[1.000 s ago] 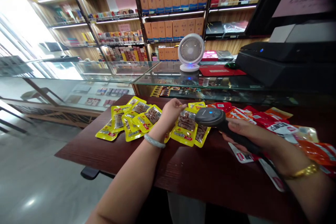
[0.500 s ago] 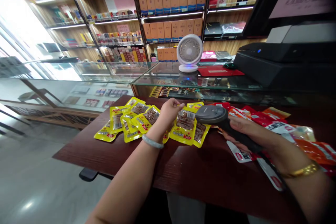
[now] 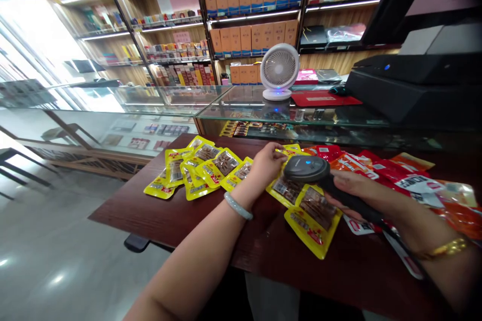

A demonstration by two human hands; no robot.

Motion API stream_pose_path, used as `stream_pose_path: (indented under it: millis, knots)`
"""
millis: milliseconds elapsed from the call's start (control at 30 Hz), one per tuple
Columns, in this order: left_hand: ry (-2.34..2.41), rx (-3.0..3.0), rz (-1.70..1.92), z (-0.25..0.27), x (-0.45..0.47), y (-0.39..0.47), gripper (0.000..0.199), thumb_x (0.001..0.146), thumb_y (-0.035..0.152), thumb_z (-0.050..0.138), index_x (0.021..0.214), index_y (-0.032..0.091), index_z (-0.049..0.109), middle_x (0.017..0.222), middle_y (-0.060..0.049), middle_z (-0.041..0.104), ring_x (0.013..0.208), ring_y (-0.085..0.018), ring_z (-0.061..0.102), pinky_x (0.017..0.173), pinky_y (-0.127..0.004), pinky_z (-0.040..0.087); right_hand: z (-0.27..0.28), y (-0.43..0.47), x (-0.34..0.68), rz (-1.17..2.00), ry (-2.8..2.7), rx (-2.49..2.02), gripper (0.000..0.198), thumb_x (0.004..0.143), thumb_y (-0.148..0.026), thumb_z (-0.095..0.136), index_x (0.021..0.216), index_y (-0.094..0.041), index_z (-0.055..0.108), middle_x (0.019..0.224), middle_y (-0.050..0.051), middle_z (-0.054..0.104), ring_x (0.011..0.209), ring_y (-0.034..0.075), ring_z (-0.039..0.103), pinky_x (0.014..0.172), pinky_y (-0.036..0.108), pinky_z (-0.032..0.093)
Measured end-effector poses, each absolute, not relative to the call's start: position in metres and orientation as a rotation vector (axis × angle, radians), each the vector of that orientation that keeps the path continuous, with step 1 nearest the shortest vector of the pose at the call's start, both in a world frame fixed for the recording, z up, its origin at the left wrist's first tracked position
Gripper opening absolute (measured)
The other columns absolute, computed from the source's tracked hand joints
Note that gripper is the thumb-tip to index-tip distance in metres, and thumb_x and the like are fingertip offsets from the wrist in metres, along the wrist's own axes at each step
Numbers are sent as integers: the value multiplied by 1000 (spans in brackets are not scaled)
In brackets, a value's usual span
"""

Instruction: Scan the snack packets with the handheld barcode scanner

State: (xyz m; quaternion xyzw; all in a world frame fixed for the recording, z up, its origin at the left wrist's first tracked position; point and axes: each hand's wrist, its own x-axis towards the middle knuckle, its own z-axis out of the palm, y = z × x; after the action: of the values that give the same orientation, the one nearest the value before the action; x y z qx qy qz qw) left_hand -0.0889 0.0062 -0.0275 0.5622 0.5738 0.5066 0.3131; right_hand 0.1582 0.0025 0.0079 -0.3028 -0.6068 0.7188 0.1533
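Note:
My right hand [image 3: 352, 191] is wrapped around the handle of a black handheld barcode scanner [image 3: 307, 168]. A small blue light glows on the scanner's head, which is over several yellow snack packets. My left hand [image 3: 268, 164] is closed, its bent fingertips at the upper edge of a yellow snack packet [image 3: 286, 190]; fingers and scanner partly cover that packet. Another yellow packet [image 3: 312, 230] lies tilted in front, below the scanner. To the left of my left hand, more yellow packets [image 3: 222, 163] with brown contents overlap in a loose pile.
Red and orange packets [image 3: 402, 175] are heaped on the dark wooden table [image 3: 181, 230] at the right. Behind stands a glass display counter [image 3: 241, 105] with a white fan [image 3: 279, 70] on it. A black machine [image 3: 414, 85] is at the back right.
One yellow packet has come forward and right, to below the scanner. My left hand has moved slightly right, to another packet. A blue light now shows on the scanner.

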Motion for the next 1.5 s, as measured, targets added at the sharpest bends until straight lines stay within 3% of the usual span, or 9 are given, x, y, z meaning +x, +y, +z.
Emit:
stream_pose_path:
  millis: [67, 167, 233, 333, 533, 767, 967, 1300, 1500]
  knots:
    - [1880, 1753, 1154, -12, -114, 0, 27, 77, 27, 69, 103, 21, 63, 97, -7, 70, 91, -21, 64, 83, -31, 47, 3, 6, 159, 2081, -1740, -857, 32, 87, -54, 59, 90, -23, 56, 64, 0, 59, 32, 5, 45, 31, 17, 34]
    - [2440, 1890, 492, 3, -147, -6, 40, 69, 45, 75, 96, 16, 68, 109, -15, 66, 110, -32, 55, 94, -39, 41, -7, 12, 162, 2114, -1759, -821, 34, 86, -55, 60, 96, -23, 54, 68, 0, 61, 33, 6, 47, 30, 16, 35]
    - [2533, 1882, 114, 6, -160, -8, 48, 66, 55, 73, 94, 16, 71, 112, -18, 65, 115, -35, 52, 95, -42, 40, -11, 14, 163, 2117, -1780, -807, 37, 86, -55, 60, 101, -23, 52, 69, 1, 61, 33, 6, 47, 29, 15, 36]
    - [2503, 1897, -63, 4, -164, -6, 52, 67, 62, 69, 92, 17, 72, 113, -18, 65, 115, -36, 52, 95, -43, 40, -11, 14, 162, 2119, -1810, -785, 35, 88, -55, 57, 99, -22, 52, 70, -1, 60, 34, 4, 47, 31, 14, 39]
    - [2464, 1771, 268, 6, -161, -3, 47, 75, 53, 64, 107, 18, 62, 104, -13, 70, 95, -28, 64, 76, -34, 45, -3, 9, 160, 2101, -1843, -739, 37, 88, -56, 56, 95, -20, 52, 70, -1, 58, 35, 3, 46, 32, 13, 40]
    - [2323, 1833, 708, 14, -157, -5, 22, 82, 40, 60, 94, 21, 60, 89, -5, 70, 77, -19, 62, 62, -27, 38, -1, 6, 159, 2097, -1803, -712, 35, 90, -54, 54, 95, -20, 51, 69, -2, 57, 36, 3, 46, 33, 14, 42]
    - [2126, 1839, 920, 8, -145, -5, 17, 81, 37, 61, 86, 21, 57, 81, -2, 66, 67, -13, 56, 59, -24, 36, -1, 7, 160, 2134, -1782, -676, 36, 90, -52, 56, 105, -20, 49, 72, -2, 57, 37, 5, 48, 33, 15, 42]
    - [1807, 1562, 1160, -19, -117, 8, 25, 76, 40, 67, 81, 20, 54, 68, 2, 60, 59, -10, 50, 57, -22, 38, 0, 7, 160, 2126, -1789, -688, 34, 90, -53, 55, 89, -19, 54, 70, -1, 58, 35, 4, 46, 33, 15, 41]
    - [1692, 1561, 1074, -38, -75, 2, 22, 69, 20, 70, 88, 17, 60, 78, -1, 68, 67, -11, 57, 62, -21, 42, -3, 9, 159, 2148, -1783, -731, 37, 86, -56, 58, 87, -20, 55, 66, -1, 59, 34, 5, 47, 31, 14, 39]
